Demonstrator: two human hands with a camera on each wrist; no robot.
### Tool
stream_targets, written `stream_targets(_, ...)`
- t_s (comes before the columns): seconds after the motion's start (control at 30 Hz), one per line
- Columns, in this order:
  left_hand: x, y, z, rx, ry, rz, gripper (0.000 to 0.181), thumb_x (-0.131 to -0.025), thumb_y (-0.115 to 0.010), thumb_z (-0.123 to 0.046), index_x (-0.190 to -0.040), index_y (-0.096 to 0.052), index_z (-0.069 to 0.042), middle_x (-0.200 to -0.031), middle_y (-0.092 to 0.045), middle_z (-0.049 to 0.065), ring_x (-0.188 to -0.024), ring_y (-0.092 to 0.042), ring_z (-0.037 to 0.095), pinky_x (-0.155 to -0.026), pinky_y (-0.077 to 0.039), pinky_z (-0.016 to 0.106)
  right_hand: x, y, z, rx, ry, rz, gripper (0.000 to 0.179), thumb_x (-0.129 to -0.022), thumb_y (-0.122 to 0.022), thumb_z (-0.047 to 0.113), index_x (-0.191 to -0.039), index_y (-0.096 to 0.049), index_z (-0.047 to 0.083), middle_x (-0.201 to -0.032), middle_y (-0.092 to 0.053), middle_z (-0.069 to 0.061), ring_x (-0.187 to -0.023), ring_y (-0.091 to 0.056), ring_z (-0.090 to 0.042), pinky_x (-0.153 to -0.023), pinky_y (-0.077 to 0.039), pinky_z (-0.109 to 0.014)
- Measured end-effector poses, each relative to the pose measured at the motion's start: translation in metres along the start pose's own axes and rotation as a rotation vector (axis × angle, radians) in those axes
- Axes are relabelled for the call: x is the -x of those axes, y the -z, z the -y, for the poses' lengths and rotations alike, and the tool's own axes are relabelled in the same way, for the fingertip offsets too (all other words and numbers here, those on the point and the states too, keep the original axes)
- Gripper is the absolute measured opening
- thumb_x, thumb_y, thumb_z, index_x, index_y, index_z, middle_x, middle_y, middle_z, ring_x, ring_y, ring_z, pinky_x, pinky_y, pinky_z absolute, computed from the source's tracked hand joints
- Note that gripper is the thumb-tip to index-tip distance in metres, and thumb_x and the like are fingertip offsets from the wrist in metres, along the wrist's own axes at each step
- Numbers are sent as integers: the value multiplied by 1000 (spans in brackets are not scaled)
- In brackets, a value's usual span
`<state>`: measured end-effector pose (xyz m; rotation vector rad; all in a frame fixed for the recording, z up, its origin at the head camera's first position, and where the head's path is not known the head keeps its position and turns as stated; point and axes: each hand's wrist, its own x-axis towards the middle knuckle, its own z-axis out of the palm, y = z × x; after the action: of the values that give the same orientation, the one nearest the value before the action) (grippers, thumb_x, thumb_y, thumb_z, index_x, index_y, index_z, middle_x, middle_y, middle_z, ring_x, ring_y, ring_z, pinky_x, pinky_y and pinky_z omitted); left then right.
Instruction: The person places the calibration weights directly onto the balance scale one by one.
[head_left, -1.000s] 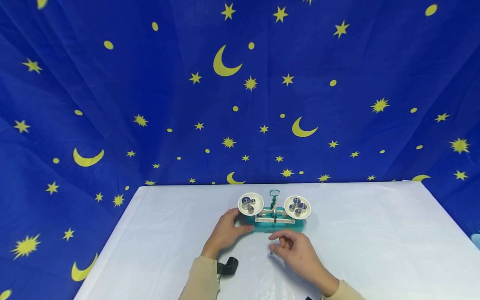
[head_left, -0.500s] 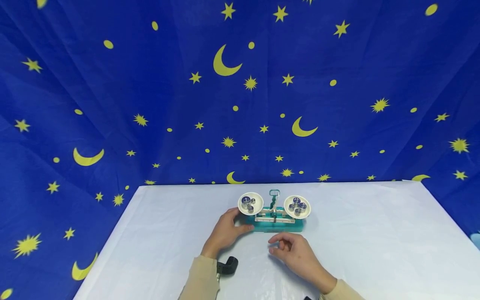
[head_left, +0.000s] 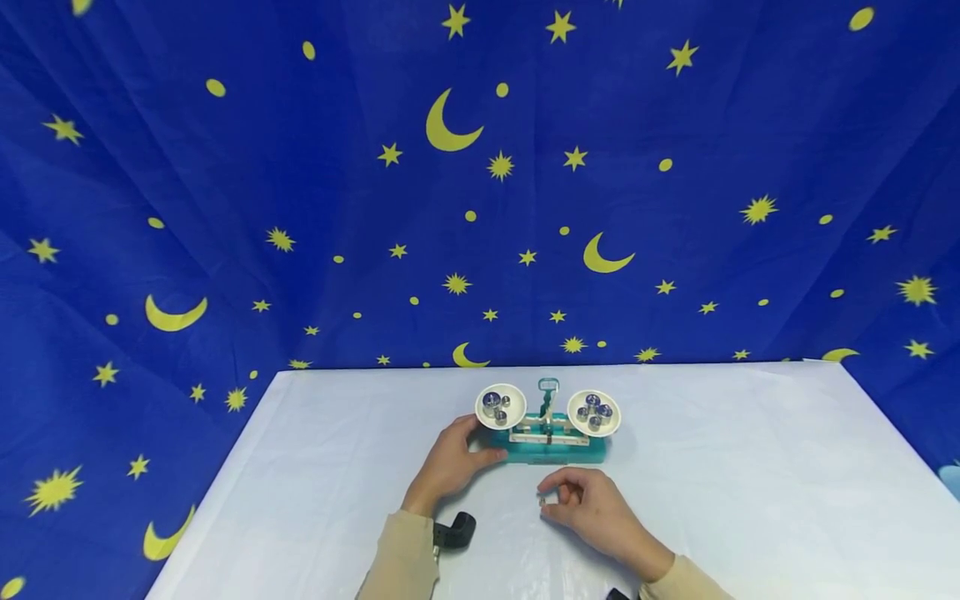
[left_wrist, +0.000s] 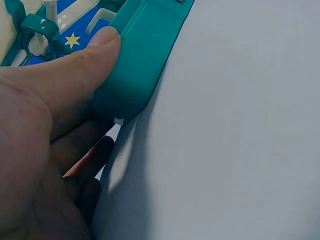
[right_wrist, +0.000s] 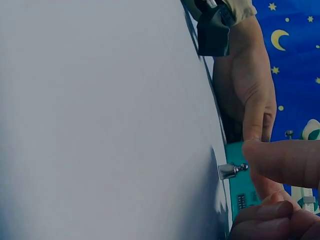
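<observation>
A teal balance scale (head_left: 551,454) with two white pans stands on the table. Its left end is gripped by my left hand (head_left: 448,462); in the left wrist view the thumb (left_wrist: 102,50) lies on the base and the other fingers are curled at its end. In front of the scale, thumb and index finger of my right hand (head_left: 596,508) pinch a small metal weight (right_wrist: 230,171) at its knob, upright and close to the tabletop. Several metal weights sit in the right pan (head_left: 613,421), and three in the left pan (head_left: 513,423).
The white table (head_left: 735,467) reaches back to a blue cloth (head_left: 675,225) printed with yellow stars and moons. A black device (head_left: 456,532) is worn at the left wrist, and another (head_left: 617,594) shows by the right sleeve.
My right hand has shifted slightly toward me, and the small weight, below the thumb a second ago and then hidden, shows between the fingertips now. The left hand and scale have stayed put.
</observation>
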<state>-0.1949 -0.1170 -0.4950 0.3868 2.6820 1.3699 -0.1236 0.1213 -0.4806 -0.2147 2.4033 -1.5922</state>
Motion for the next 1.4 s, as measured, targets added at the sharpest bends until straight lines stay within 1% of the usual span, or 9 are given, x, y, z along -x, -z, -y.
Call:
stream_targets(0.13, -1, 1, -1, -5, 3, 2, 66, -84, -82, -34, -138, -58, -4, -141, -57, 17, -136, -47, 38, -116, -33, 56, -1, 2, -1, 9, 0, 17, 23, -79, -82, 10, -101, -75, 7, -72, -53, 2, -56, -43, -7, -47, -36, -20)
stream_targets(0.2, -1, 1, -1, -8, -4, 4, 66, -84, -82, -33, -138, -58, -4, -141, -57, 18, -136, -47, 38, -116, -34, 56, -1, 3, -1, 18, -5, 16, 22, -79, -82, 10, -100, -75, 8, -72, -53, 2, -56, -43, -7, -47, -36, -20)
stream_targets(0.4, -2, 1, -3, 4, 6, 8, 66, -83, -82, -33, -138, -58, -5, -142, -57, 17, -136, -47, 37, -116, -34, 56, -3, 2, -2, 45, -14, 9, 19, -79, -83, 12, -97, -75, 10, -70, -53, 2, -56, -43, -8, -47, -35, -20)
stream_targets(0.63, -1, 2, -3, 12, 2, 2, 65, -83, -82, -32, -138, -59, -5, -142, -57, 17, -136, -47, 37, -116, -34, 56, -6, 2, -3, 82, -23, 18, 16, -81, -82, 15, -96, -76, 12, -70, -54, 3, -57, -45, -9, -48, -37, -21)
stream_targets(0.93, -2, 1, -1, 11, -15, 0, 65, -83, -82, -32, -137, -59, -4, -140, -57, 18, -135, -47, 38, -116, -34, 56, -5, 3, -3, 92, -10, 22, 15, -82, -82, 17, -95, -77, 12, -68, -54, 3, -57, -46, -9, -49, -37, -21)
stream_targets(1.13, 0, 1, -2, -1, -5, 3, 64, -83, -82, -31, -137, -59, -4, -140, -58, 18, -135, -48, 38, -115, -34, 57, -6, 2, -5, 95, -9, 25, 11, -82, -80, 18, -93, -77, 14, -67, -54, 4, -57, -46, -9, -49, -37, -21)
stream_targets(1.23, 0, 1, -2, 2, 7, 5, 64, -83, -83, -31, -137, -59, -5, -141, -57, 17, -136, -47, 38, -116, -33, 56, -6, 1, -6, 101, -2, 25, 11, -82, -80, 19, -92, -78, 15, -66, -54, 5, -56, -45, -8, -49, -38, -20)
stream_targets(1.4, 0, 0, -1, 15, 8, 1, 64, -83, -82, -31, -137, -59, -5, -141, -57, 17, -136, -47, 38, -116, -33, 56, -5, 0, -5, 90, 7, 23, 10, -82, -81, 19, -90, -77, 14, -65, -54, 5, -55, -45, -8, -48, -36, -21)
